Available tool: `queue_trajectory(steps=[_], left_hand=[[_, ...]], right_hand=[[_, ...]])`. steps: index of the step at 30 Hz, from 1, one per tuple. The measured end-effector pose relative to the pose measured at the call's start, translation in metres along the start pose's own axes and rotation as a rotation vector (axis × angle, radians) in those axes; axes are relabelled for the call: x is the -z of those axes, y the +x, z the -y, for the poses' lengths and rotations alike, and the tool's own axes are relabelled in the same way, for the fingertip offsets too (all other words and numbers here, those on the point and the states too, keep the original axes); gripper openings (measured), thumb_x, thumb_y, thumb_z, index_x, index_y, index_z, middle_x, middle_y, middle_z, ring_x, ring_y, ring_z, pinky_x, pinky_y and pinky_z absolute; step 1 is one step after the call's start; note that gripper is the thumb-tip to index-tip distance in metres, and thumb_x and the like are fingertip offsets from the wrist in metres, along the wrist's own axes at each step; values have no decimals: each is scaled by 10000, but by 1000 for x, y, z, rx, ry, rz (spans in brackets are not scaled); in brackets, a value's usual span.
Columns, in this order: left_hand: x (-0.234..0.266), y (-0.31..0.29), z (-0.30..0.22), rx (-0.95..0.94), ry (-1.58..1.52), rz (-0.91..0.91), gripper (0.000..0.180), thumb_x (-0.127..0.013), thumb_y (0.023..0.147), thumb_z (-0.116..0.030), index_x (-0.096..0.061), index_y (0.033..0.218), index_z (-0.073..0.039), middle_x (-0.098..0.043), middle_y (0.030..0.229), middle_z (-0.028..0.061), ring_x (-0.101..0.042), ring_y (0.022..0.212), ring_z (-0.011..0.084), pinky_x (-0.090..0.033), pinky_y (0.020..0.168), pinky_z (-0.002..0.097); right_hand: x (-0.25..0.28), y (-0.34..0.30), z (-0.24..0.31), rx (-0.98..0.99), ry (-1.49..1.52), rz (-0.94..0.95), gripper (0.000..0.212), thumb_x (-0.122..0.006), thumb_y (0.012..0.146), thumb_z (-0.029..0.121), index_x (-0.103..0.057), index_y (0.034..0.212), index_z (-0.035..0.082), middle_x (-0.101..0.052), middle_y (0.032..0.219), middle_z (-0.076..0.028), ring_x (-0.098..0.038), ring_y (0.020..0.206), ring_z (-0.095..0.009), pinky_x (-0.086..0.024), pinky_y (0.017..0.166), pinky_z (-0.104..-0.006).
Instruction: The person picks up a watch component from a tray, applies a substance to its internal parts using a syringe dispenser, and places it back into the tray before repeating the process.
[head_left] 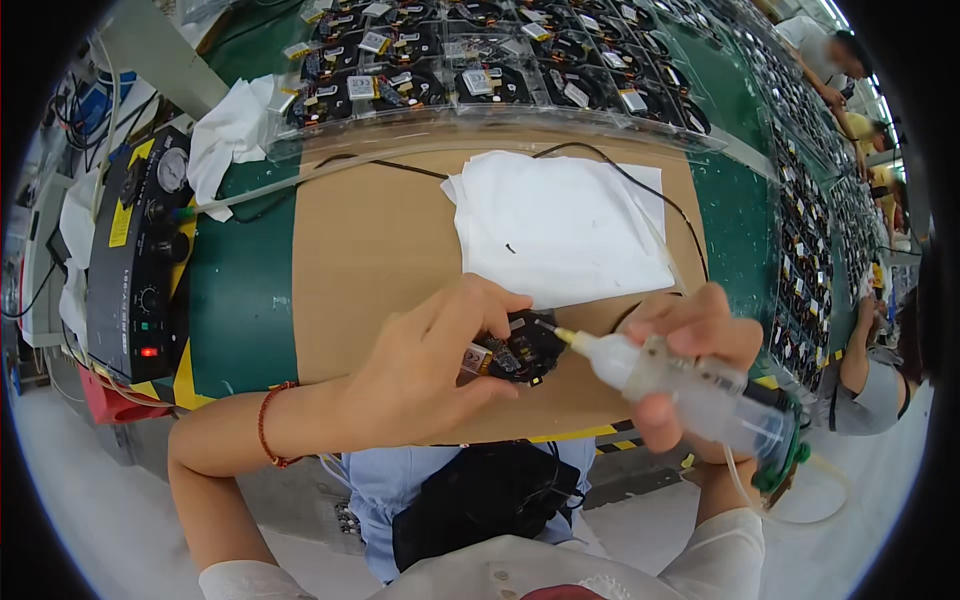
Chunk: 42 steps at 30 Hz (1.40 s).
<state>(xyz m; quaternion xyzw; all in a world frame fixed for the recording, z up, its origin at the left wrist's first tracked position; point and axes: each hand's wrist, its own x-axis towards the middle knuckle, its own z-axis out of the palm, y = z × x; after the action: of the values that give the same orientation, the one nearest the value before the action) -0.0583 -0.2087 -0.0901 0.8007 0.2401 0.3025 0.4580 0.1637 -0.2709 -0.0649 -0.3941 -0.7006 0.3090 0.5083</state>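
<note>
My left hand (430, 355) pinches a small black round electronic assembly (530, 348) over the brown board, thumb below and fingers above. A silver battery pouch with a yellow edge (476, 360) sits on its left side. My right hand (690, 345) is wrapped round a glue dispensing syringe (690, 392), a translucent barrel with white contents and a green cap at its rear end. The syringe's fine tip (548, 327) points left at the assembly's upper edge; whether it touches cannot be told.
A white cloth (560, 235) lies on the brown board (370, 240), crossed by a black cable. At left stands a black dispenser controller (135, 270) with a gauge. Clear trays (450, 118) of similar assemblies line the far side. Other people (870, 370) sit along the right.
</note>
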Motion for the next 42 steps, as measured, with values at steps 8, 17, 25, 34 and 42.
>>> queue_trajectory(steps=[8, 17, 25, 34, 42], left_hand=[[0, 0, -2, 22, 98, -22, 538, -722, 595, 18, -472, 1068, -35, -517, 945, 119, -583, 766, 286, -498, 587, 321], [-4, 4, -4, -40, 135, -18, 556, -718, 573, 26, -498, 1078, -46, -509, 928, 99, -575, 704, 252, -485, 534, 314], [-4, 4, -5, -62, 182, -18, 576, -719, 558, 30, -508, 1085, -65, -503, 945, 77, -576, 679, 215, -480, 508, 298], [-6, 2, -7, -30, 186, -29, 546, -681, 546, 75, -558, 1066, -38, -538, 901, 96, -568, 736, 204, -476, 589, 267], [-7, 0, -7, -64, 202, -24, 562, -702, 522, 64, -545, 1054, -31, -545, 927, 110, -573, 765, 227, -476, 607, 276]], right_hand=[[-25, 8, -19, 340, 65, -15, 469, -777, 629, 121, -488, 979, 2, -497, 753, -97, -559, 627, -204, -477, 508, -292], [-33, 6, -22, 424, -36, 14, 397, -747, 641, 146, -519, 932, 0, -532, 780, -128, -514, 491, -206, -413, 385, -272], [-37, 5, -25, 574, -130, -2, 309, -719, 665, 124, -518, 873, 15, -524, 732, -96, -499, 498, -188, -405, 392, -243], [-40, 4, -24, 671, -178, 8, 248, -715, 676, 138, -532, 829, 69, -477, 671, -46, -474, 527, -150, -375, 400, -220], [-42, 0, -22, 682, -180, 26, 245, -720, 654, 113, -536, 815, 89, -451, 663, -32, -459, 520, -135, -347, 403, -210]])
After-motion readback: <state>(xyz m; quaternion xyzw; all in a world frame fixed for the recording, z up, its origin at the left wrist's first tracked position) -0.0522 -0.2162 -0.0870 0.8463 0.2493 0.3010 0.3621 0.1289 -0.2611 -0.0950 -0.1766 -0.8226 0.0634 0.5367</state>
